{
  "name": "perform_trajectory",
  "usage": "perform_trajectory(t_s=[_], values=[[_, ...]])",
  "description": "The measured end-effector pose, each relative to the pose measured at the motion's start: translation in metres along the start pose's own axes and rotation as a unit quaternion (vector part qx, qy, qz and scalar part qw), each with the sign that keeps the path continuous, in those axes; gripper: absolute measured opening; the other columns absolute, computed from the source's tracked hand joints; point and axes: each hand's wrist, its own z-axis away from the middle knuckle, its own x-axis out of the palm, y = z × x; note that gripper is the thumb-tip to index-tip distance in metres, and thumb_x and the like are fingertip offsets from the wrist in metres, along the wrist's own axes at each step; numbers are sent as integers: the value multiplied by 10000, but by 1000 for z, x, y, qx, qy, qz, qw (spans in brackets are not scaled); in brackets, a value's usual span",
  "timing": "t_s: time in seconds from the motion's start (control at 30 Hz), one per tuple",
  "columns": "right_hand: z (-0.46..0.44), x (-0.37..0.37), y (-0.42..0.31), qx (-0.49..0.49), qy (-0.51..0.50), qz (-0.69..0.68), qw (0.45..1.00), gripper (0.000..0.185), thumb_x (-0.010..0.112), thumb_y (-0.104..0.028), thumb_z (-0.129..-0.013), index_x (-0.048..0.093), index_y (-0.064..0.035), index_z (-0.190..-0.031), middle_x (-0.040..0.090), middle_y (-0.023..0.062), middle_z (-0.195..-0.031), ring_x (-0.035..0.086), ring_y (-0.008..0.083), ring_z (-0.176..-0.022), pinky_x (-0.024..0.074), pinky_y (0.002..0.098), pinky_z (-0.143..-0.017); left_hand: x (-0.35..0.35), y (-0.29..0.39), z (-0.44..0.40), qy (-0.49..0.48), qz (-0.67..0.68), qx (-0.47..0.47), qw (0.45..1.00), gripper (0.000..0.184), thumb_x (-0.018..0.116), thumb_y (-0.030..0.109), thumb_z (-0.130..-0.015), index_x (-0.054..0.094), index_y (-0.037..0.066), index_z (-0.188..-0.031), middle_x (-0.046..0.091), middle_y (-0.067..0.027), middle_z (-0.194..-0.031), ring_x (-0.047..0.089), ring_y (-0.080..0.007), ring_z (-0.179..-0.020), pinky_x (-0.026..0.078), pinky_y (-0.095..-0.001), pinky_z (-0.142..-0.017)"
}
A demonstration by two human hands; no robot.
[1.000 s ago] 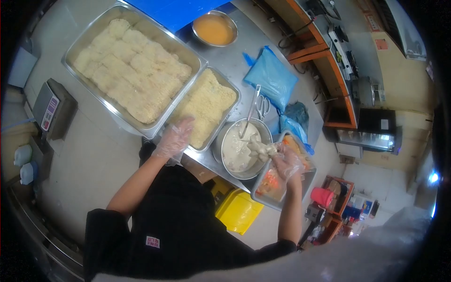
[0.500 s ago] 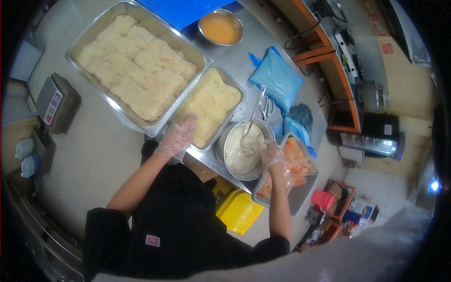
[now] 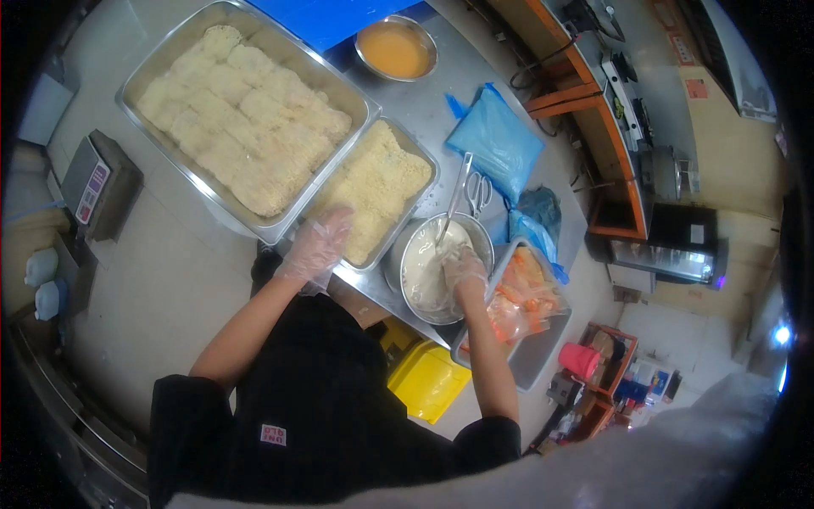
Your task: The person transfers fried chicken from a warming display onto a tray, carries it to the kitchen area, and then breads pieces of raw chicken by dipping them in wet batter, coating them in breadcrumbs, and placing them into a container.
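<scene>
My left hand [image 3: 321, 244], in a clear plastic glove, rests at the near edge of a metal tray of pale breadcrumbs [image 3: 378, 188]. Its fingers lie outstretched on the crumbs, holding nothing. Also gloved, my right hand [image 3: 465, 271] reaches into a metal pot [image 3: 487, 241] of thick white batter [image 3: 424, 276]. The fingers there are bunched and their tips dip into the batter, so what they grip is hidden. A metal-handled utensil [image 3: 460, 188] leans in the pot. Just right of it, a grey bin [image 3: 532, 367] holds orange-and-white pieces in clear plastic [image 3: 524, 297].
A large metal pan [image 3: 280, 227] of crumb-coated pieces [image 3: 242, 114] stands far left. Behind are a bowl of orange liquid [image 3: 395, 49], a blue bag [image 3: 496, 140] and scissors [image 3: 479, 191]. A yellow bin [image 3: 432, 382] sits below the table's edge, a scale [image 3: 97, 187] at left.
My right hand has moved left and deeper into the pot, away from the grey bin. The white lump seen beside it is now hidden. My left hand stays on the crumb tray.
</scene>
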Motion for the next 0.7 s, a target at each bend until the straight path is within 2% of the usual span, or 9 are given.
perform_trajectory(t_s=[0.1,0.2,0.3,0.4,0.53,0.6,0.63,0.7], values=[[17,-56,-39,80,-30,24,996,545,592,-419,-846,606,-26,-1224,636,235,-1190,593,409,-1125,455,444,-973,-1,-1,1,5,38,-15,999,317,566,157,-940,559,136,-1256,679,-155,-1085,680,-331,-958,538,-410,-810],[31,-72,-18,-7,42,12,999,486,616,-387,-833,621,-56,-1188,660,229,-1126,612,414,-1078,467,469,-926,1,-2,4,17,66,-5,998,315,567,156,-942,559,139,-1257,681,-156,-1071,681,-333,-933,537,-411,-793],[44,-113,-44,74,-46,-45,995,433,626,-333,-819,631,-84,-1172,651,214,-1162,601,397,-1102,456,458,-948,1,-3,0,20,46,8,999,316,566,155,-945,558,139,-1260,680,-160,-1071,679,-335,-918,537,-414,-783],[45,-115,-50,63,-83,-15,994,409,627,-287,-814,640,-83,-1168,636,207,-1195,597,376,-1119,457,437,-968,2,-1,8,12,35,12,999,313,567,160,-946,559,138,-1258,680,-162,-1072,677,-342,-921,536,-416,-782],[55,-112,-41,-6,32,38,999,367,609,-256,-818,650,-94,-1144,631,188,-1204,603,363,-1101,477,428,-953,2,-5,2,1,45,-20,999,309,568,182,-945,569,143,-1251,681,-164,-1070,675,-345,-941,537,-415,-786],[58,-106,-38,-51,53,67,995,340,605,-238,-824,649,-99,-1131,637,174,-1188,613,363,-1077,490,437,-931,-2,1,-2,-45,-10,-37,998,331,562,212,-945,562,131,-1266,656,-176,-1153,640,-352,-1051,512,-424,-879],[57,-97,-32,-79,9,74,994,331,607,-230,-824,650,-105,-1128,637,162,-1190,613,359,-1076,492,437,-930,-1,5,-3,-73,-36,-44,996,344,559,227,-945,559,125,-1274,643,-181,-1194,623,-356,-1105,499,-429,-926],[45,-70,-15,-140,-76,89,983,315,610,-214,-824,654,-118,-1120,637,139,-1194,615,350,-1075,495,438,-928,11,8,-8,-89,-142,41,985,393,541,270,-951,537,111,-1310,586,-187,-1297,537,-371,-1228,401,-472,-1043]])
